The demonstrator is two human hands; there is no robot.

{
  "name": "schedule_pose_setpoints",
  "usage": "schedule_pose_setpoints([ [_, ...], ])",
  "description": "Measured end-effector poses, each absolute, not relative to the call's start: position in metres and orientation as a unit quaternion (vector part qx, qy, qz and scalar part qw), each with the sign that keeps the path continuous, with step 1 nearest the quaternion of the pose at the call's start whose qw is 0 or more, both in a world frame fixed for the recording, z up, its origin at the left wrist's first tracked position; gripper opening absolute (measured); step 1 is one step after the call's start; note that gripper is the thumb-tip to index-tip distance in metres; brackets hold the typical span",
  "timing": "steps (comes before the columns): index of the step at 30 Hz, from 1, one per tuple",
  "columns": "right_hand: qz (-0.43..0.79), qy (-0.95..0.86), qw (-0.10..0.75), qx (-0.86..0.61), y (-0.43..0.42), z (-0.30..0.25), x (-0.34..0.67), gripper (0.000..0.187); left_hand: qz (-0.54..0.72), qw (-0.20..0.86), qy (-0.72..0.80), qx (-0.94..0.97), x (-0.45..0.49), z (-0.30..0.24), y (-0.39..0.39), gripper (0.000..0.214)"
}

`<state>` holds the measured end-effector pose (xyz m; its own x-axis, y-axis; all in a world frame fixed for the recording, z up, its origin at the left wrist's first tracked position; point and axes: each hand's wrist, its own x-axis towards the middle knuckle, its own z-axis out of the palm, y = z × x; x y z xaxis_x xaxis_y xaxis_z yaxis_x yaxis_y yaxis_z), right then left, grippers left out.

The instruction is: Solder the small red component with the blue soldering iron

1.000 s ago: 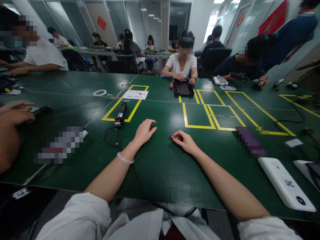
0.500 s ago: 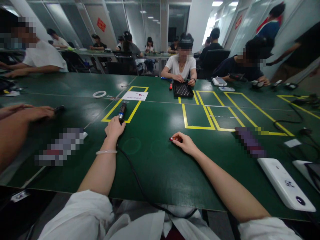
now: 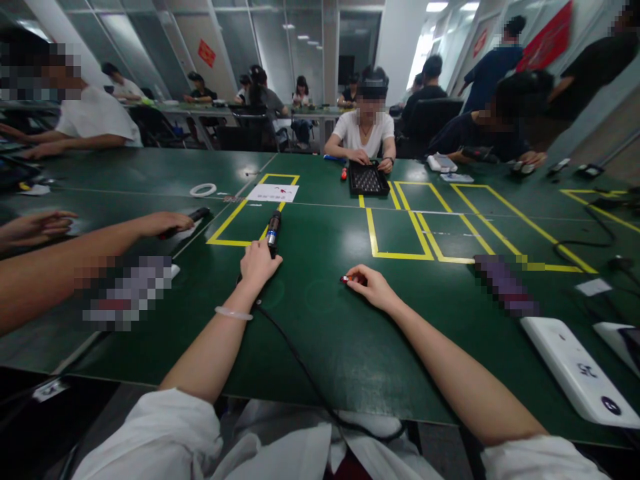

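My left hand [image 3: 259, 265], seen from the head camera, is curled around the near end of a dark cylindrical tool [image 3: 273, 229] with a blue band. The tool points away from me, and its far end overlaps the right-hand strip of a yellow tape rectangle [image 3: 231, 243] on the green table [image 3: 400, 360]. I cannot tell whether it rests on the surface or is slightly raised. A black cable [image 3: 300, 363] runs from near this hand towards the table's front edge, and a pale bracelet [image 3: 233, 313] circles the wrist.

My right hand [image 3: 373, 285] is pinched nearly closed, low over the table, with thumb and fingers gripping a small red-and-white piece [image 3: 345, 279]. Most of the piece is hidden, so I cannot tell what it is. The two hands are apart, with bare green surface between them.

Beyond the tool lies a white sheet of paper [image 3: 275, 193], with a white ring [image 3: 203, 191] to its left. Across the table, a person in a white top has both hands at a black tray [image 3: 369, 179]. At far right lies a white slab-shaped device [image 3: 580, 370]. At left, a co-worker's hand [image 3: 173, 221] holds a dark object [image 3: 200, 215].
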<state>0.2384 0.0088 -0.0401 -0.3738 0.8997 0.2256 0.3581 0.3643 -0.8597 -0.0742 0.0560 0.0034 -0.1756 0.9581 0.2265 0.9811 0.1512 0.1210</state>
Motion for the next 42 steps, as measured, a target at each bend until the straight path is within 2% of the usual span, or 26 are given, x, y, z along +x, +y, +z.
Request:
schedule_pose_setpoints([
  [18, 0.358, -0.725, 0.404, -0.428, 0.01, -0.044, 0.24, 0.017, -0.152, -0.041, -0.531, -0.833, 0.043, -0.004, -0.004, 0.062],
  [29, 0.353, -0.745, 0.402, -0.398, 0.007, -0.041, 0.238, 0.016, -0.152, -0.052, -0.512, -0.844, 0.042, -0.007, -0.004, 0.062],
  [33, 0.345, -0.755, 0.396, -0.392, 0.007, -0.041, 0.234, 0.022, -0.145, -0.057, -0.513, -0.844, 0.044, -0.005, -0.004, 0.063],
  [37, 0.302, -0.783, 0.378, -0.391, 0.007, -0.04, 0.233, 0.012, -0.139, -0.053, -0.508, -0.848, 0.044, -0.005, -0.006, 0.065],
  [42, 0.305, -0.79, 0.378, -0.374, 0.006, -0.04, 0.235, 0.011, -0.14, -0.039, -0.499, -0.854, 0.042, -0.006, -0.006, 0.068],
])
